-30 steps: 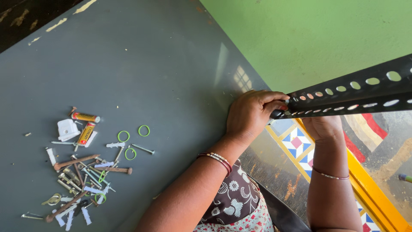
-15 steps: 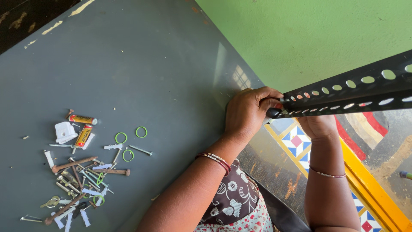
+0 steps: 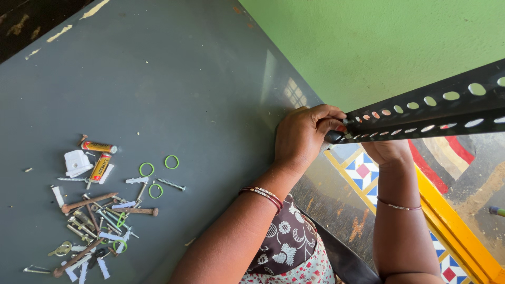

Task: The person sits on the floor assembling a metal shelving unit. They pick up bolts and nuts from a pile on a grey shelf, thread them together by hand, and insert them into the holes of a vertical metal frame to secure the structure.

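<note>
The left hand [image 3: 304, 138] sits at the right edge of the grey worktop [image 3: 184, 94], its fingers [image 3: 330, 112] curled closed around the near end of a black slotted angle bar [image 3: 426, 114]. The bar runs from that edge out to the right, past the worktop, in front of the green wall [image 3: 379, 42] and above the patterned floor [image 3: 363, 179]. The right hand [image 3: 388, 151] is under the bar, just beside the left hand; the bar hides its fingers, so I cannot tell whether they grip it.

Well apart from the hands, near the worktop's left edge, lies a loose heap of hardware: 2 batteries [image 3: 99, 158], a small white plastic part [image 3: 76, 162], 3 green rings [image 3: 156, 173] apart from the pile, rusty nails [image 3: 88, 201], screws and white wall plugs [image 3: 117, 236].
</note>
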